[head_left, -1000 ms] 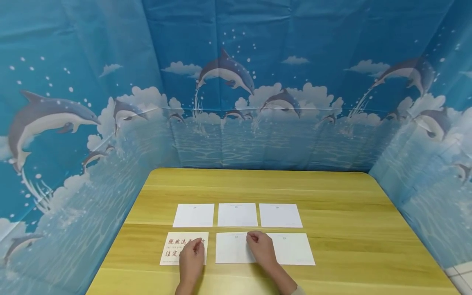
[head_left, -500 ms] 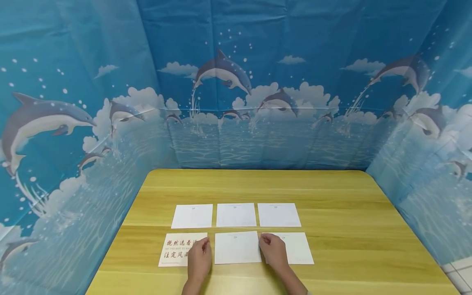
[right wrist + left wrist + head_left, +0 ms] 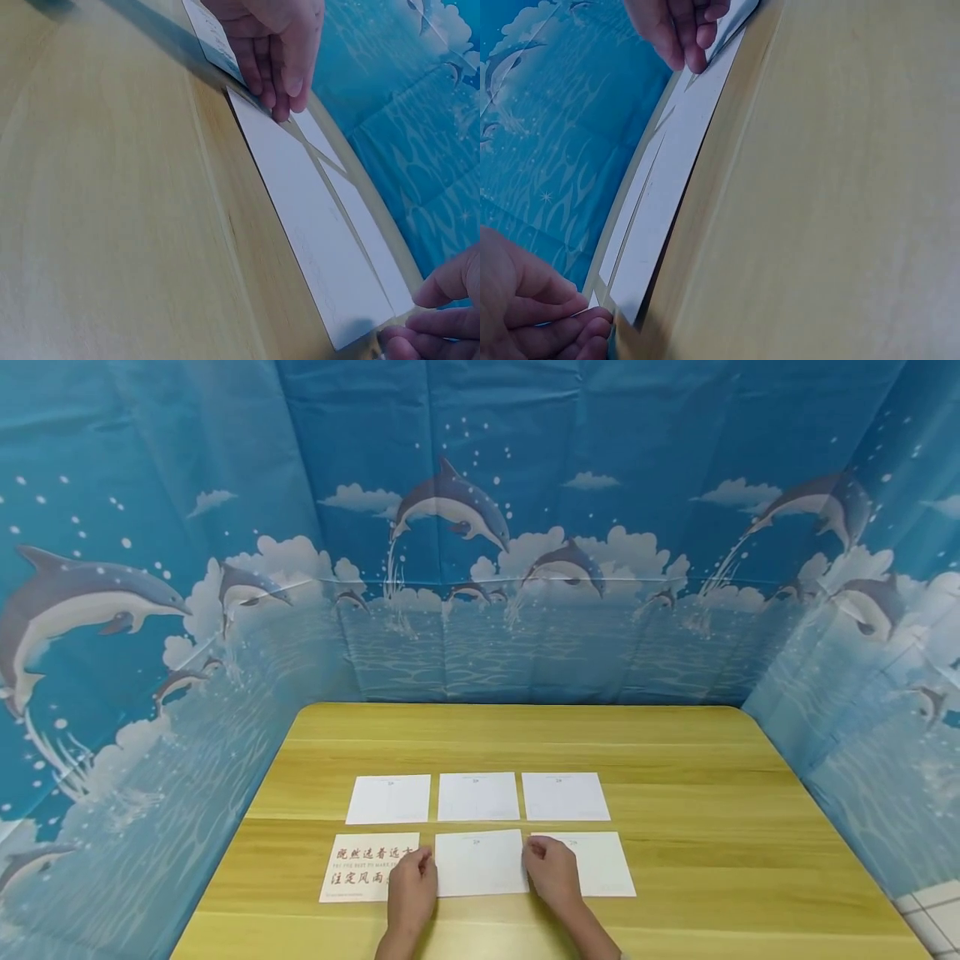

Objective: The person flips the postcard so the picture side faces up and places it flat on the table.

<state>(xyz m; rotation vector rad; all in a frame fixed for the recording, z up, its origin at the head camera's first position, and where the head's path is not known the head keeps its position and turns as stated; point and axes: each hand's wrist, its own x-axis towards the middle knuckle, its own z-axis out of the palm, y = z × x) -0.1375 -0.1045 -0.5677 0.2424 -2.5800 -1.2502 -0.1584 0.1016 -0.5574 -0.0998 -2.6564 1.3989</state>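
A white card [image 3: 478, 864] with a small mark near its top lies in the middle of the front row, slightly askew, between my two hands. My left hand [image 3: 412, 889] is at its left edge, overlapping the printed card [image 3: 358, 870] with red Chinese writing. Along the right edge of the middle card are the fingertips of my right hand [image 3: 557, 870], which partly covers another white card [image 3: 606, 865]. In the left wrist view, my left fingers [image 3: 562, 326] are loosely bent by the card's near corner. The right wrist view has my right fingers [image 3: 435, 326] at the opposite end.
Behind the front row, a second row holds a left white card [image 3: 387, 799], a centre white card [image 3: 478, 797] and a right white card [image 3: 566, 797]. All lie on a wooden table [image 3: 690, 843]. A blue dolphin-print curtain [image 3: 480, 635] surrounds its back and sides.
My left hand has moved right, from over the printed card to the middle card's left edge. My right hand has shifted right, off the middle card's face to its right edge.
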